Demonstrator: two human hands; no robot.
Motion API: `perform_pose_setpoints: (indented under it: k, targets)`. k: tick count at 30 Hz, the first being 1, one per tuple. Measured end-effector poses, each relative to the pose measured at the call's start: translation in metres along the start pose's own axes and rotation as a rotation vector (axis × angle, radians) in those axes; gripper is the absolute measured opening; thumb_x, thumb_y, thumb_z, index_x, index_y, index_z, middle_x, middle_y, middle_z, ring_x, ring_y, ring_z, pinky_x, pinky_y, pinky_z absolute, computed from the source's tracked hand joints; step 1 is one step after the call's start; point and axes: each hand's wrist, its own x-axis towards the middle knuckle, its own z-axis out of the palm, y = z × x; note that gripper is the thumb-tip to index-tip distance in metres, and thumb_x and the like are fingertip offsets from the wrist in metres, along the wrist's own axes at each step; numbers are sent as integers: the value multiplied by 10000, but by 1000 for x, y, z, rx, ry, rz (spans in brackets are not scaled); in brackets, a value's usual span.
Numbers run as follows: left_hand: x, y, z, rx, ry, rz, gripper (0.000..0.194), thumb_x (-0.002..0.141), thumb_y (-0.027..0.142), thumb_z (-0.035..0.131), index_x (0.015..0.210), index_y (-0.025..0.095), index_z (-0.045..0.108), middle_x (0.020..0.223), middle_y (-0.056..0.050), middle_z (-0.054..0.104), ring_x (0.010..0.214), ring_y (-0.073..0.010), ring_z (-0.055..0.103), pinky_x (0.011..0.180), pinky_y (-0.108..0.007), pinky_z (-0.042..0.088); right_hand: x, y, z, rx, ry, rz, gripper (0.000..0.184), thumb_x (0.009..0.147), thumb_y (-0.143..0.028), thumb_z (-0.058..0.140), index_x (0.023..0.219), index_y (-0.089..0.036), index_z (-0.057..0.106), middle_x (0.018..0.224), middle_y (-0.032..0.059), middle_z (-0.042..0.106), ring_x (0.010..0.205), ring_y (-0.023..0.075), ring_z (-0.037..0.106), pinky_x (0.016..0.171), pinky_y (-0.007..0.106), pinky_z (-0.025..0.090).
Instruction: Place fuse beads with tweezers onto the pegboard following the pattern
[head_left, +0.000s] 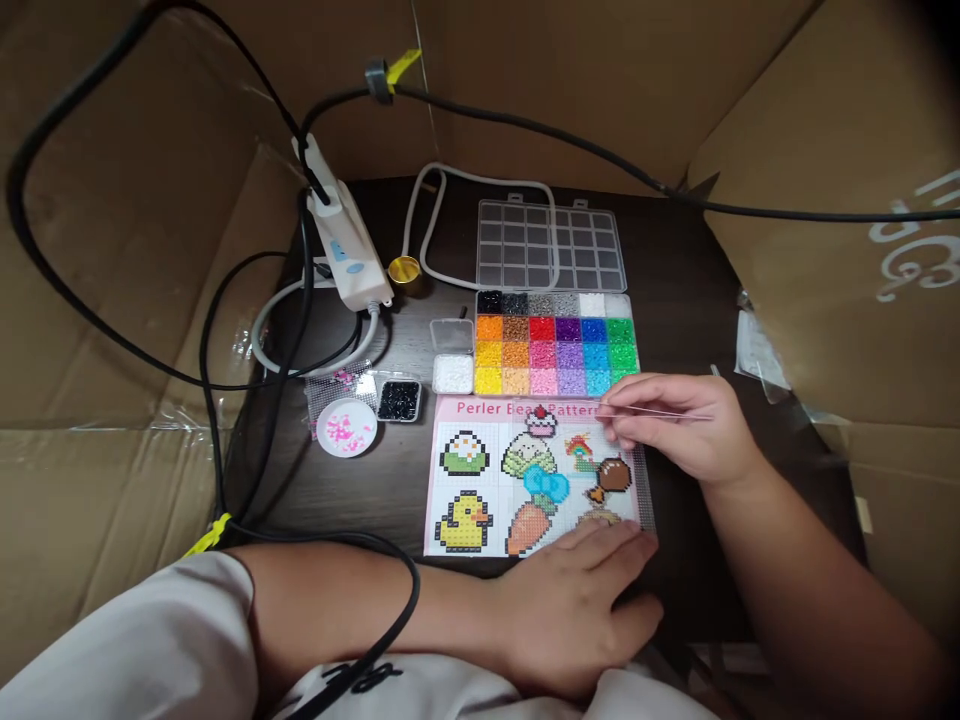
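Landmark: pattern sheet (491,480), pink-bordered, showing pixel pictures, lying flat on the dark table (675,290).

Right hand (679,425) is hovering over the sheet's upper right corner, fingers pinched together on thin tweezers (660,410) that are pointing left-right across the fingertips. A clear pegboard (637,470) is lying over the sheet's right part, partly under this hand; a brown-and-orange bead figure (609,478) is sitting on it just left of the hand.

Left hand (577,600) is resting flat at the sheet's lower right edge, fingers together and extended, fingertips touching the sheet and pegboard edge, holding nothing.

Just above the sheet: bead box (555,345) with 24 colour compartments, its clear lid (551,245) swung open behind it. Left of the box, above the sheet's top left corner: small tray of white beads (453,373). Further left of the sheet: tray of black beads (399,400) and a round white dish (346,428) holding pink beads. Far upper left of the sheet: white mini iron (346,245) with cables. Cardboard walls (112,250) are surrounding the table.
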Motion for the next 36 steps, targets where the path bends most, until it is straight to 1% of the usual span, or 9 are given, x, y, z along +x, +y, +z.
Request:
perform_pose_setpoints:
  k: [4, 10, 12, 15, 18, 21, 23, 26, 36]
  targets:
    - [5, 5, -15, -87, -52, -31, 308, 980, 342, 546, 1194, 159, 672, 1495, -241, 552, 1435, -367, 491, 1148, -516, 443, 1, 3, 3, 29, -12, -3, 174, 790, -222, 868, 958, -261, 843, 914, 65, 798, 645, 180, 748, 480, 250, 596]
    - [11, -3, -70, -175, 213, -17, 375, 935, 351, 634, 1211, 98, 627, 1423, -283, 569, 1393, -370, 534, 1151, -504, 468, 1, 7, 1, 43, -15, -57, 165, 781, -220, 874, 937, -270, 854, 922, 59, 783, 686, 167, 733, 493, 238, 579]
    - [3, -17, -85, -175, 283, -82, 496, 903, 389, 693, 1298, 120, 561, 1429, -267, 567, 1370, -336, 555, 1132, -500, 493, 1, 8, -2, 47, -8, -98, 181, 773, -232, 882, 944, -282, 854, 977, 69, 783, 784, 192, 745, 522, 247, 589]
    - [-19, -41, -94, -68, 337, -208, 831, 829, 459, 787, 1504, 187, 385, 1490, -250, 528, 1411, -373, 514, 1145, -590, 463, 2, 9, -7, 27, -13, -130, 189, 768, -253, 887, 951, -288, 854, 1076, 89, 783, 901, 231, 747, 545, 268, 604]
    - [-39, -61, -88, -40, 248, -325, 1073, 786, 507, 822, 1612, 228, 195, 1566, -248, 458, 1455, -409, 461, 1151, -640, 443, 2, 6, -11, -36, -39, -119, 156, 778, -262, 876, 932, -274, 856, 1062, 92, 796, 745, 190, 737, 507, 270, 594]
    - [-44, -71, -81, -42, 159, -328, 1187, 760, 599, 816, 1639, 239, 106, 1594, -258, 423, 1472, -426, 436, 1152, -654, 437, 1, 2, -14, -121, -45, -123, 109, 766, -276, 882, 869, -254, 858, 961, 90, 819, 649, 168, 721, 476, 251, 572]
    - [-42, -72, -81, -47, 124, -318, 1215, 746, 648, 804, 1645, 238, 97, 1617, -252, 401, 1489, -429, 412, 1183, -657, 398, 2, 0, -14, -142, -30, -112, 104, 757, -309, 885, 830, -241, 855, 920, 91, 825, 565, 147, 688, 441, 245, 549]
    - [-37, -71, -83, -56, 63, -393, 1241, 721, 711, 785, 1643, 207, 124, 1638, -254, 373, 1511, -428, 375, 1214, -653, 349, 3, 0, -11, -162, 18, -57, 146, 744, -345, 889, 824, -228, 853, 907, 94, 829, 451, 116, 618, 409, 257, 530]
    - [-38, -68, -89, -78, -71, -484, 1347, 618, 788, 795, 1638, 148, 192, 1667, -274, 312, 1558, -437, 268, 1240, -650, 305, 9, 10, -9, -200, 55, -34, 189, 740, -348, 898, 883, -229, 864, 637, 46, 763, 421, 117, 590, 431, 258, 512]
